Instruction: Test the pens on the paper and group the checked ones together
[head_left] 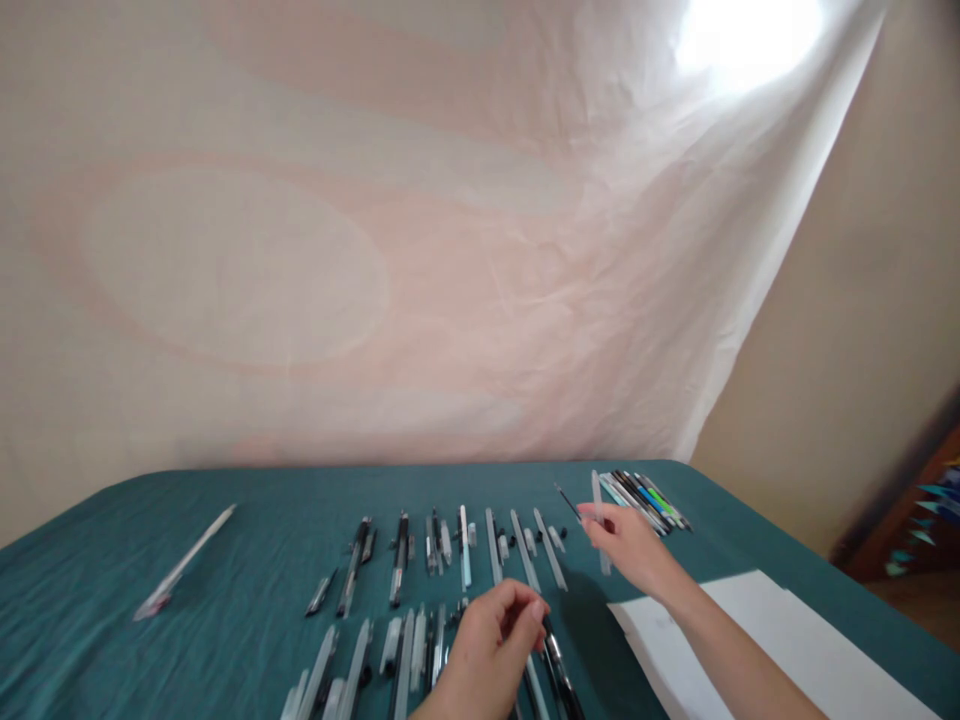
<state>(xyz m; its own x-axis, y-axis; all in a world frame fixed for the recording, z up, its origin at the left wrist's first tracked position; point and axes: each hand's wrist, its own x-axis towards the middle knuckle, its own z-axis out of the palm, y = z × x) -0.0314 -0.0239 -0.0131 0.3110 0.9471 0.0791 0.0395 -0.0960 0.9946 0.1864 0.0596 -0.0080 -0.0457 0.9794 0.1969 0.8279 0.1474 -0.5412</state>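
Note:
My right hand (pixel 622 540) is closed, its fingertips pinching a thin dark pen refill (pixel 568 502) that points up and left. A clear pen barrel (pixel 597 488) shows above and below those fingers; whether they grip it too I cannot tell. My left hand (pixel 499 635) hovers over the near row of pens, thumb and fingers pressed together. Anything within that pinch is hidden. Just beyond it, clear barrels (pixel 551 550) lie beside short caps (pixel 556 540). Black pens (pixel 559 665) lie right beside the left hand, partly covered by it.
Dark pens (pixel 352 565) and more clear barrels (pixel 360 665) lie in two rows on the green cloth (pixel 247 660). A bundle of pens (pixel 649 500) sits at the back right, white paper (pixel 739 620) at the right. A long whitish packet (pixel 187 560) lies far left.

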